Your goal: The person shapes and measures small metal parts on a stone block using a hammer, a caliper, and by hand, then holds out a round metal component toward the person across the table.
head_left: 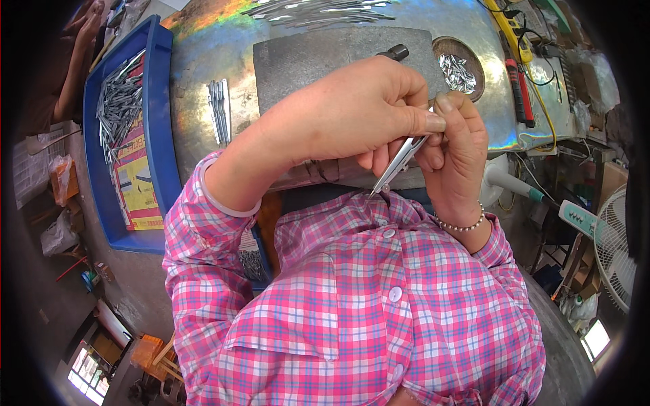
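In front of my chest I hold a slim silver metal tool [401,161], slanted with its pointed, forked end toward my shirt. A small round pivot shows near that end. My left hand [359,108] is closed, thumb and forefinger pinching at the tool's upper end. My right hand [455,145] is closed around the same end from the other side, its fingertips meeting the left ones. The fingers hide the upper end, so any small part between them cannot be made out. Just beyond, a round dish [479,80] contains many small shiny metal pieces.
A dark flat plate [291,64] lies on the metal table, with a black cylindrical handle [398,52] on it. Slim metal pieces [219,111] lie to its left, more [318,12] at the far edge. A blue bin [162,135] stands left; a fan [616,243] stands right.
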A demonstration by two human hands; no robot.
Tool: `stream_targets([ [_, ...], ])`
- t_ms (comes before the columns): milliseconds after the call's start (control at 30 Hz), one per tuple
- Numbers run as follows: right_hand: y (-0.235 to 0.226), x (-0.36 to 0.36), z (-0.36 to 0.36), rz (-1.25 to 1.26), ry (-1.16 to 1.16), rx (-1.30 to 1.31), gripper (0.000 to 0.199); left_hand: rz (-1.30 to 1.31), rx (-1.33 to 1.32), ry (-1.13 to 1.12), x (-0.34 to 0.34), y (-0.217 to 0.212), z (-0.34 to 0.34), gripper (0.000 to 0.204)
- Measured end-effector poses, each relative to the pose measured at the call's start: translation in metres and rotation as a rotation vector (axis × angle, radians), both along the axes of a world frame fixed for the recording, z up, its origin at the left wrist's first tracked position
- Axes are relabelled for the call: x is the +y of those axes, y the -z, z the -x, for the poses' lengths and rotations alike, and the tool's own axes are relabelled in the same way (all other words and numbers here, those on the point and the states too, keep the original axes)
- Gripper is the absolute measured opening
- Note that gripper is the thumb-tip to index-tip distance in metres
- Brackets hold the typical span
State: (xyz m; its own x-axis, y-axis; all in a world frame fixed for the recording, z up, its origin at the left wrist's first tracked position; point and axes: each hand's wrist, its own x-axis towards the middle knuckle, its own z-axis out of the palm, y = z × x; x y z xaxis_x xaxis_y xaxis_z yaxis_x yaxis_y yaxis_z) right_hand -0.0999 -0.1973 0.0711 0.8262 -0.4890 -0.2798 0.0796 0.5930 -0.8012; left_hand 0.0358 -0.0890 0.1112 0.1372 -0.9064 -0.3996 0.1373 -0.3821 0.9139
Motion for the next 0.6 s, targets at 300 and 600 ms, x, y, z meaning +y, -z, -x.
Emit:
stream_targets([
  [300, 0.005, -0.001, -0.005, -0.037, 0.001, 0.009, 0.016, 0.012, 0.024, -0.006, -0.002, 0.01, -0.005, 0.028],
  [600, 0.01, 0.0, -0.007, 0.014, 0.034, 0.0, 0.018, 0.003, -0.019, 0.026, -0.008, 0.01, -0.011, 0.029],
])
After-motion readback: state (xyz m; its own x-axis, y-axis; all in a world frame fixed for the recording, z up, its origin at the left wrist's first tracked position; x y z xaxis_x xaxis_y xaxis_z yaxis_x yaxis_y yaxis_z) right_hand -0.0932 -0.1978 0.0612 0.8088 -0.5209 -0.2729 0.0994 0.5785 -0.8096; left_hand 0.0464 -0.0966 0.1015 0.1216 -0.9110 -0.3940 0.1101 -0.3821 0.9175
